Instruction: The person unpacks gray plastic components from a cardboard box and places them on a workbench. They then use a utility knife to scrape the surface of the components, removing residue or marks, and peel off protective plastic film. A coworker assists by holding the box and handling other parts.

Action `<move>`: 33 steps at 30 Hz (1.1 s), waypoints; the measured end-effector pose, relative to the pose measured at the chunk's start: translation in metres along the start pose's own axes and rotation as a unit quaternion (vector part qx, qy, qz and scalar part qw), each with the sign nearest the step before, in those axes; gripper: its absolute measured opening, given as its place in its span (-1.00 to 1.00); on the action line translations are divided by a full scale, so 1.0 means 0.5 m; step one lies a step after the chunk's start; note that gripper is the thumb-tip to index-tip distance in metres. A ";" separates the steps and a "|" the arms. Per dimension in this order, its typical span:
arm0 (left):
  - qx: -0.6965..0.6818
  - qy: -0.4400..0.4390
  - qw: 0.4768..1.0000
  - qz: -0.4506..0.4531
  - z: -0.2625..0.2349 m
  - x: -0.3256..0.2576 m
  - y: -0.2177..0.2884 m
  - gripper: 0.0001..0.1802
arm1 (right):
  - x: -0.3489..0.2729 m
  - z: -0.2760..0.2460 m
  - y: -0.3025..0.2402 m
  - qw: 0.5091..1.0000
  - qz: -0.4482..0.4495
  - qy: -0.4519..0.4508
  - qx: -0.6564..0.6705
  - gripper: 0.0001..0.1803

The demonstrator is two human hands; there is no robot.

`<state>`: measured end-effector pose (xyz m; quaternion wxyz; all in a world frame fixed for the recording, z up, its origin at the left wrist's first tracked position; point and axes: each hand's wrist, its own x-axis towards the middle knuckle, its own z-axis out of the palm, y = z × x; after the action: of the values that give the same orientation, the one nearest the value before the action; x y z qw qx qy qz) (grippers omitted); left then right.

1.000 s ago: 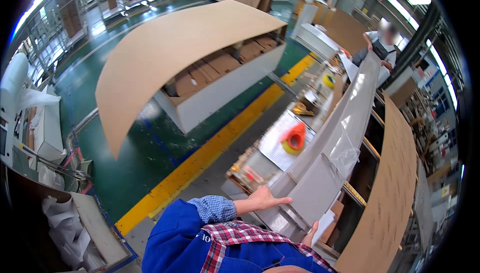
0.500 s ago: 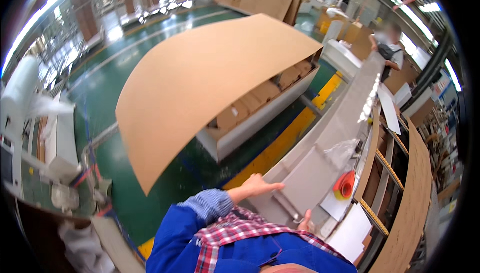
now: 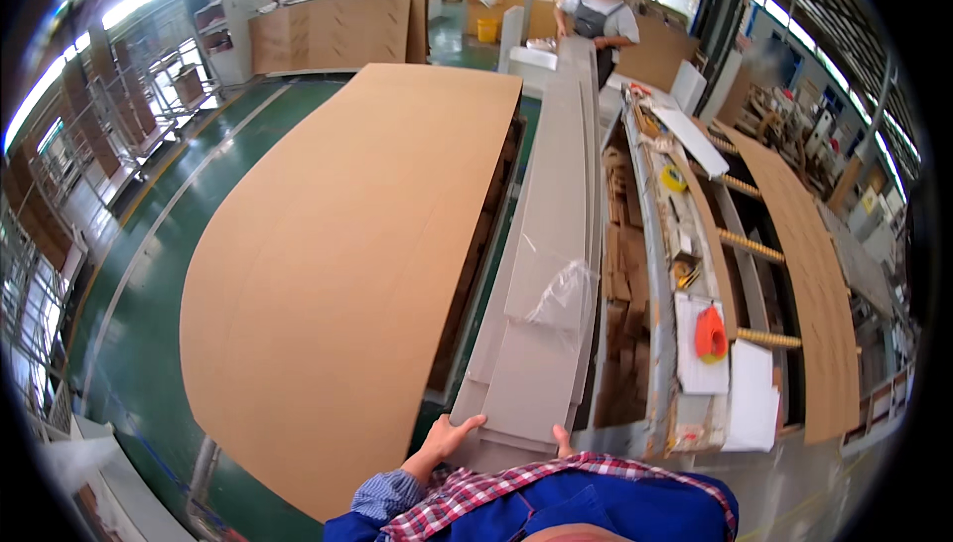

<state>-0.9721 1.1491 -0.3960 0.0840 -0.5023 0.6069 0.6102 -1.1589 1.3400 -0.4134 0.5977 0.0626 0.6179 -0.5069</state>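
A stack of long, light-grey panels [image 3: 541,363] runs away from me, with crumpled clear plastic film [image 3: 559,294] on top. My left hand [image 3: 444,440] grips the stack's near left edge, thumb on top and fingers mostly hidden beneath. At the near right edge my right hand [image 3: 563,440] shows only its thumb and a bit of palm; its fingers are hidden under the panels. The panels lie slightly staggered. At the far end a person [image 3: 601,21] in a grey apron has both hands at the stack.
Left of the stack a large brown board [image 3: 338,244] covers a low load. To the right stands a workbench [image 3: 660,334] with an orange tape dispenser [image 3: 710,335], yellow tape [image 3: 674,179] and white sheets [image 3: 751,398]. Cardboard pieces [image 3: 623,274] lie beneath, between stack and bench.
My view has swung to the right. The stack has shifted away from the bench, toward the brown board, uncovering cardboard below. My left hand has come onto the stack's edge.
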 end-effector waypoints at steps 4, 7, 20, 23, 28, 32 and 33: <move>0.005 0.036 0.999 0.028 -0.129 -0.004 -0.061 0.17 | 0.033 0.137 0.050 1.000 0.012 0.020 0.008 0.07; 0.000 0.046 0.999 0.026 -0.273 -0.056 -0.062 0.13 | 0.077 0.255 0.092 0.999 0.037 0.015 -0.008 0.08; -0.031 0.128 0.991 0.028 -0.722 0.072 -0.285 0.05 | 0.194 0.731 0.152 0.990 0.001 -0.104 -0.099 0.19; -0.088 0.107 0.990 0.005 -0.753 0.071 -0.269 0.03 | 0.220 0.768 0.148 0.985 0.022 -0.107 -0.132 0.23; -0.133 0.091 0.986 0.042 -0.751 0.144 -0.366 0.01 | 0.307 0.680 0.199 0.965 0.055 -0.232 -0.112 -0.03; -0.051 0.294 0.951 0.085 -0.715 0.116 -0.369 -0.15 | 0.330 0.555 0.199 0.930 -0.021 -0.204 -0.306 -0.25; -0.074 0.358 0.926 0.099 -0.705 0.111 -0.365 -0.21 | 0.337 0.536 0.200 0.917 -0.062 -0.211 -0.333 -0.29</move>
<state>-0.6886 0.8757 -0.4706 -0.2370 -0.6297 0.5959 0.4384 -0.9564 1.1109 -0.5426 0.6681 -0.2870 0.6127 -0.3095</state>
